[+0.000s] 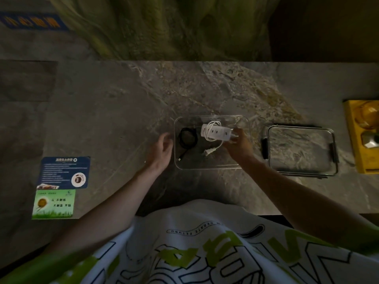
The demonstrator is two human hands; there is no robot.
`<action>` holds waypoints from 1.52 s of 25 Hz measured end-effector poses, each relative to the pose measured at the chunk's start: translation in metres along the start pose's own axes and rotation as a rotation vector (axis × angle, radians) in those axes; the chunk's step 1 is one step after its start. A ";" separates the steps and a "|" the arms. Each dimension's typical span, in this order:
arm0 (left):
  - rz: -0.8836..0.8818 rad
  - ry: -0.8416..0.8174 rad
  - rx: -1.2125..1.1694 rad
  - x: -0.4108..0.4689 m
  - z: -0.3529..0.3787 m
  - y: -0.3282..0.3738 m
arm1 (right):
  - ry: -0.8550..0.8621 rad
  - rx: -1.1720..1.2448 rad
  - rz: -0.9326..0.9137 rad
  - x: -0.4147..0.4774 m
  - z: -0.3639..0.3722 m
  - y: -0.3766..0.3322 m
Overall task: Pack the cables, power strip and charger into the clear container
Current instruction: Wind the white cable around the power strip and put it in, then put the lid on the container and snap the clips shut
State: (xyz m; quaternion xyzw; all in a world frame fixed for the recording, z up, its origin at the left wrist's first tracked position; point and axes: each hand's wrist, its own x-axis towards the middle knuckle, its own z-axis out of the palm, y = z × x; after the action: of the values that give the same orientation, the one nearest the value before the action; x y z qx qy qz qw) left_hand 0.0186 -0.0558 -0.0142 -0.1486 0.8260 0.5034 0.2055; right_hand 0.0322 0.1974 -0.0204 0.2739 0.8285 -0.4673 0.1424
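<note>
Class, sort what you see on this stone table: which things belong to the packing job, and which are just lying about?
Job: clear container, white power strip in the right hand, black cable, lid.
Lying about: blue card, green card, yellow box.

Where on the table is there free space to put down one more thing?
The stone table is bare behind the clear container and to its left, up to the two cards. It is crowded on the right: the lid lies close beside the container, then a yellow box. Inside, the black cable and power strip fill the far half.
</note>
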 end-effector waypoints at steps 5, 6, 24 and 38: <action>-0.018 0.099 0.290 -0.007 -0.034 -0.040 | 0.016 -0.163 -0.144 -0.014 0.003 0.001; -0.054 0.053 0.319 -0.010 -0.037 -0.047 | 0.003 -0.204 -0.186 -0.018 0.006 0.002; 0.018 -0.092 0.613 -0.022 -0.018 -0.074 | -0.249 -0.612 -0.505 -0.066 0.015 0.016; 0.450 0.001 0.287 -0.031 -0.009 0.022 | -0.323 -0.646 -0.612 -0.056 -0.015 0.032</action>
State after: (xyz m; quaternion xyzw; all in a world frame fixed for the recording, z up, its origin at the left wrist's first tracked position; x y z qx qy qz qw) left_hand 0.0343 -0.0528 0.0217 0.0694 0.9013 0.4140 0.1068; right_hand 0.0962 0.2054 -0.0076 -0.1175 0.9413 -0.2427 0.2031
